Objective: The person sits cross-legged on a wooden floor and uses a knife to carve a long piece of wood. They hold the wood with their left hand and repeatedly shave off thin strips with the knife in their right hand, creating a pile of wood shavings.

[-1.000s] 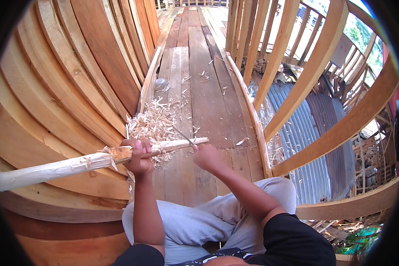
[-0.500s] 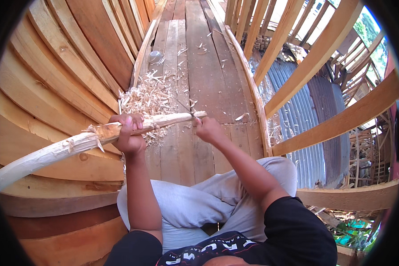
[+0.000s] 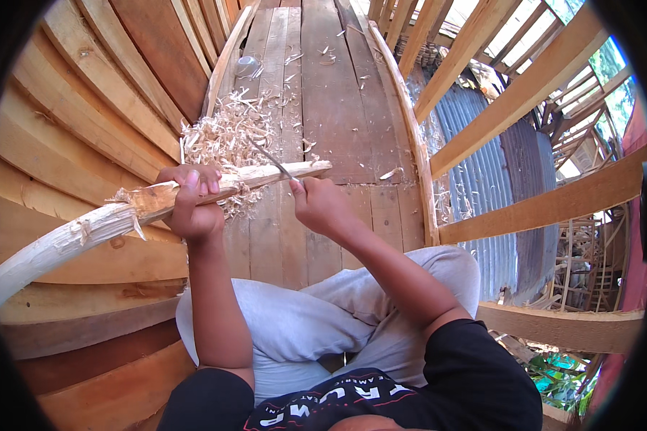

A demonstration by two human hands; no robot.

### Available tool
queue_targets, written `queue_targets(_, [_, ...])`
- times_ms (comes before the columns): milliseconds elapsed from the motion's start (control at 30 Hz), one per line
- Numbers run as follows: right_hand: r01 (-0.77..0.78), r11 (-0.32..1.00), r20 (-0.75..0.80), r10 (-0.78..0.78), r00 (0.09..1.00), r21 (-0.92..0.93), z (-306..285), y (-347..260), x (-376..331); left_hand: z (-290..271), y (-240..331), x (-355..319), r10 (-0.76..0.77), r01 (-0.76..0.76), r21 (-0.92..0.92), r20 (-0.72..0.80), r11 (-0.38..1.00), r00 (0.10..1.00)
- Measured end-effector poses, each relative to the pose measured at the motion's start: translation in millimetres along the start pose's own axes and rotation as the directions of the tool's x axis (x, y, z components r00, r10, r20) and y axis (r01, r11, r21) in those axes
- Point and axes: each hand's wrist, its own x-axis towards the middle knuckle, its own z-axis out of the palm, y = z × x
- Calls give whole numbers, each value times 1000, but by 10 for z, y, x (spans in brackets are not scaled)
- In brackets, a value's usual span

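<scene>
A long, pale peeled wooden pole (image 3: 72, 240) runs from the lower left up to a tapered end over the plank floor. My left hand (image 3: 194, 201) is wrapped around it where the wood turns yellowish and rough. In my right hand (image 3: 323, 205) is a knife (image 3: 272, 158) with a thin dark blade. The blade lies across the pole a little short of the tip, pointing away to the far left. My fist hides the knife's handle. A pile of curly wood shavings (image 3: 226, 140) lies on the floor just beyond the pole.
On the left, curved timber ribs and planks (image 3: 72, 151) form a wall. Wooden slats (image 3: 528, 79) stand on the right, with corrugated metal sheets (image 3: 482, 158) beyond them. A small clear container (image 3: 246, 67) sits on the plank floor (image 3: 331, 93). My crossed legs (image 3: 302, 316) are close below the pole.
My right hand and the knife have moved left and toward me along the pole, away from its tip. The left hand keeps its grip, and the view has shifted slightly.
</scene>
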Motion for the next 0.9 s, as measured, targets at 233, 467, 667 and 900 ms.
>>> queue_targets(233, [-99, 994, -21, 98, 995, -43, 127, 442, 248, -22, -42, -3, -9, 9, -11, 4, 1000, 1000])
queue_targets(467, [-106, 994, 21, 106, 994, -1, 77, 670, 378, 2, -17, 26, -25, 25, 18, -12, 1000, 1000])
queue_targets(667, [-100, 993, -89, 105, 990, 61, 294, 620, 312, 3, -15, 11, -35, 35, -5, -10, 999, 999])
queue_targets(900, [-81, 997, 68, 81, 994, -7, 104, 274, 223, -15, 6, 18, 1, -1, 20, -6, 1000, 1000])
